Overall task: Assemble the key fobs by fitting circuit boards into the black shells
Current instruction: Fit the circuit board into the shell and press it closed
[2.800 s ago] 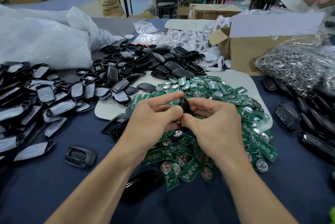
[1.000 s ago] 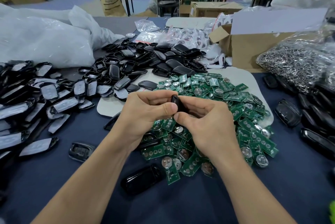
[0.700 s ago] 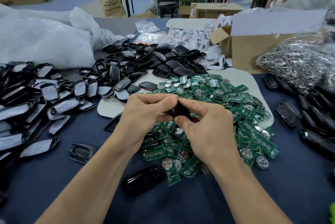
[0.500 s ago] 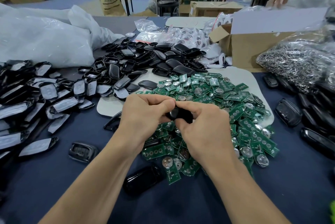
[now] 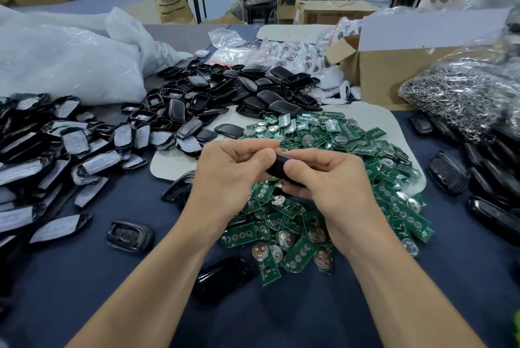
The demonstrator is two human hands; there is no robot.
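Progress: noted one shell (image 5: 277, 169) pinched between left hand (image 5: 230, 176) and right hand (image 5: 332, 178); found boards (image 5: 351, 139) and far shells (image 5: 225, 94) heaped, unassembled.

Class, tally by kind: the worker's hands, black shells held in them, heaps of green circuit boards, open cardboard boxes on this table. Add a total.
Hands: 2 (left hand, right hand)
Black shell, gripped by both hands' fingers: 1
Heap of green circuit boards: 1
Open cardboard box: 1
Total: 5

Black shell (image 5: 277, 168) upright before, level now
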